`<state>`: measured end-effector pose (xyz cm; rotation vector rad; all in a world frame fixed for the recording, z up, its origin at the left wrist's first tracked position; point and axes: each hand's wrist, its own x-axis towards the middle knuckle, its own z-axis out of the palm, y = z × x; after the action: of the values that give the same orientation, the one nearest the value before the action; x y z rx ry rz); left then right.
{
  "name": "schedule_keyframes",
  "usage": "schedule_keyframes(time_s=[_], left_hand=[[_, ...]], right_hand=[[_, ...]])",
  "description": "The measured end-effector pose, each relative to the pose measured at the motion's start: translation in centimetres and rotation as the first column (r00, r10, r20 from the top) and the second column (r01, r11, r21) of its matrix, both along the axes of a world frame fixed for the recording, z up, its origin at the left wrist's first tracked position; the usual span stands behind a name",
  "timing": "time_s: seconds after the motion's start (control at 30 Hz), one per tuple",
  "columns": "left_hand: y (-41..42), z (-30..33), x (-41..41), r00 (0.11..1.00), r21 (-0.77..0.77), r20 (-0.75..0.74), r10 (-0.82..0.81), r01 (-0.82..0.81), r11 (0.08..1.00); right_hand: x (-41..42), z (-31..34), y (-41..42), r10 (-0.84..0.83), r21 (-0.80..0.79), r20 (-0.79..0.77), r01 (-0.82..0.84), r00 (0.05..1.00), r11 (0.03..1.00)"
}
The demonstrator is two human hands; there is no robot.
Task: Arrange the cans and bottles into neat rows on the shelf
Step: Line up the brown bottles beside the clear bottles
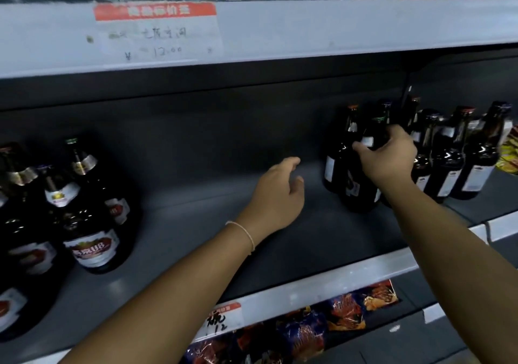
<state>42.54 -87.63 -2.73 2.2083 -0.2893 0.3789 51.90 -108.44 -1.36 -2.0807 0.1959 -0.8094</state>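
Bottles (448,150) stand grouped at both ends of the shelf (224,223), rows unfinished. Right hand (388,153) grips one dark bottle (361,178); left hand (277,195) hovers relaxed, holding nothing.

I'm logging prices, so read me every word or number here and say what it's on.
"¥ 12.00": handwritten white price tag with red header; its other writing is blurred.
"U8": red-and-white label of the dark glass beer bottle.
"12": white tag on the lower shelf edge.
Right-side dark bottles' labels: unreadable.
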Motion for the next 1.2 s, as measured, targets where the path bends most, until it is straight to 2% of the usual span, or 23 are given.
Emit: schedule_keyframes(time_s=[0.1,0.23,0.3,0.4,0.57,0.67,0.83,0.9,1.07,1.2], left_hand=[[0.6,-0.1,-0.4,1.000,0.015,0.007,0.010,-0.010,1.000],[2.2,0.1,-1.1,1.000,0.027,0.002,0.011,-0.011,1.000],[3.3,0.2,-1.7,1.000,0.018,-0.007,0.021,-0.021,1.000],[5.3,0.2,-2.8,0.997,0.024,-0.064,0.043,-0.042,0.999],[9.3,-0.1,-5.2,0.969,0.106,-0.234,0.083,-0.060,0.993],[11.9,-1.1,-7.0,0.933,0.047,-0.359,0.038,-0.023,0.999],[16.4,-2.2,-10.6,0.916,0.033,-0.400,0.005,0.009,0.999],[17.9,-2.4,-12.2,0.929,0.032,-0.369,0.020,-0.008,0.999],[20.9,-3.2,-15.6,0.967,-0.016,-0.198,0.163,-0.170,0.985],[23.3,-4.0,-17.3,0.957,-0.136,-0.182,0.226,-0.253,0.958]], right_hand=[[-1.4,-0.2,0.7,0.066,0.032,0.019,-0.067,0.998,0.997],[-3.3,-0.3,1.8,0.221,0.171,0.058,-0.228,0.974,0.959],[-4.5,0.1,2.6,0.390,0.230,0.117,-0.407,0.913,0.884],[-6.7,0.7,4.6,0.591,0.234,0.155,-0.611,0.791,0.756],[-9.8,1.6,9.8,0.772,0.205,0.151,-0.783,0.618,0.587],[-11.5,1.8,13.3,0.831,0.222,0.158,-0.839,0.533,0.497],[-13.7,1.9,18.9,0.878,0.242,0.146,-0.877,0.456,0.415],[-14.4,1.7,21.1,0.886,0.254,0.149,-0.883,0.439,0.395],[-16.7,1.6,26.5,0.910,0.306,0.164,-0.897,0.381,0.320],[-18.6,1.6,30.0,0.929,0.263,0.144,-0.919,0.340,0.295]])
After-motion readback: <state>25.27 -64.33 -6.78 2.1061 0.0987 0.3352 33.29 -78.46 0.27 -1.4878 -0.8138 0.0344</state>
